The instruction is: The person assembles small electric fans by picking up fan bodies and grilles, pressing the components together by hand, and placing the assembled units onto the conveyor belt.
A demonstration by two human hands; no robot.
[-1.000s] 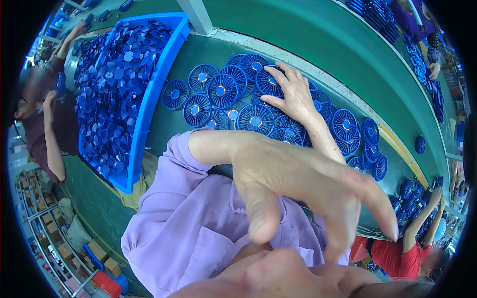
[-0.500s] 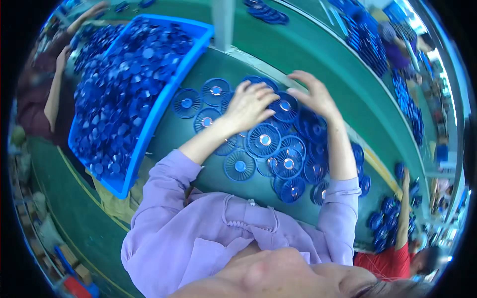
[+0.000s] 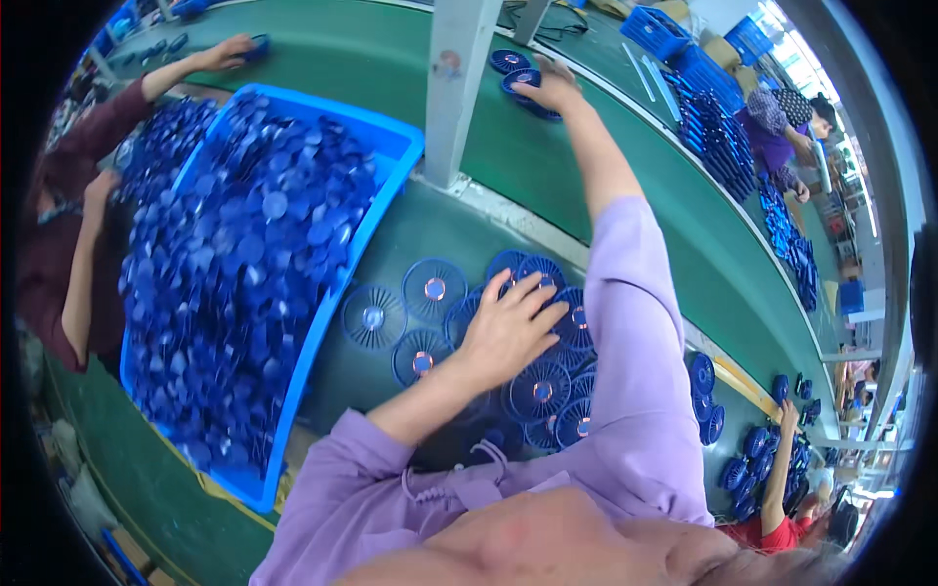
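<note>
My left hand (image 3: 513, 330) lies over a spread of round blue fan grilles (image 3: 540, 391) on the green table, its fingers apart and resting on some of them. Several have a ring of copper colour round a pale hub, such as the grille (image 3: 435, 288) to its left. My right hand (image 3: 555, 90) is stretched far forward over the green belt, thumb and fingers curled round the edge of a small stack of blue fan grilles (image 3: 522, 82). Another grille (image 3: 510, 61) lies just beyond it. My right sleeve hides part of the spread.
A big blue bin (image 3: 303, 391) heaped with blue discs stands at left. A grey post (image 3: 457, 98) rises beside the belt (image 3: 342, 44). Co-workers' arms reach in at far left and lower right. More grilles (image 3: 702, 391) lie right of my sleeve.
My right hand has moved from above the table's grilles forward to the stack on the belt. My left hand stays over the spread. The view has shifted, showing more of the belt.
</note>
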